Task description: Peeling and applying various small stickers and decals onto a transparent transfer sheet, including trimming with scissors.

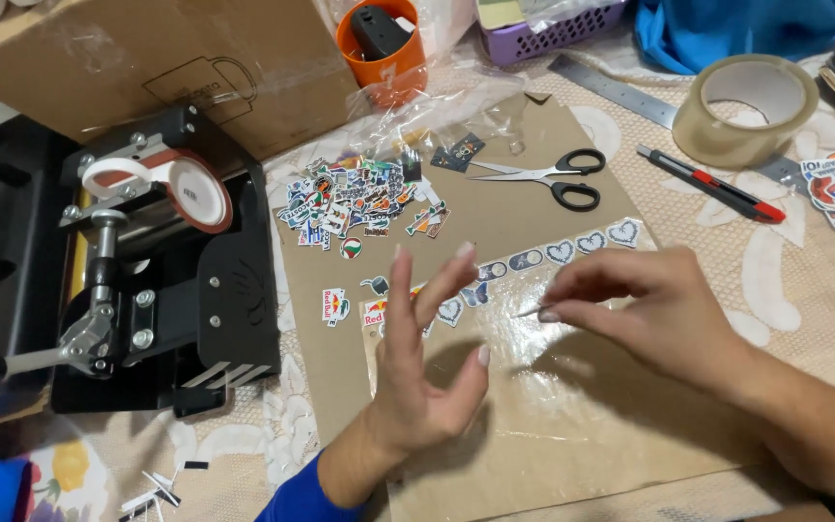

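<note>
Left hand (417, 358) spread open above glossy clear film (572, 406) on brown cardboard (495, 208), right hand (645, 309) pinching a tiny sticker (526, 312), colourful sticker pile (355, 203), black scissors (548, 177), clear tape roll (746, 108).

press (161, 280) left of stickers (359, 203), scissors (548, 176) right

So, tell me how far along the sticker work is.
Done: a row of heart stickers already sits along the top edge of the clear film on the cardboard. In hand: the right hand pinches a small sliver, what it is unclear; the left hand is open and empty. Left: a loose sticker pile and a few singles remain unplaced.
</note>
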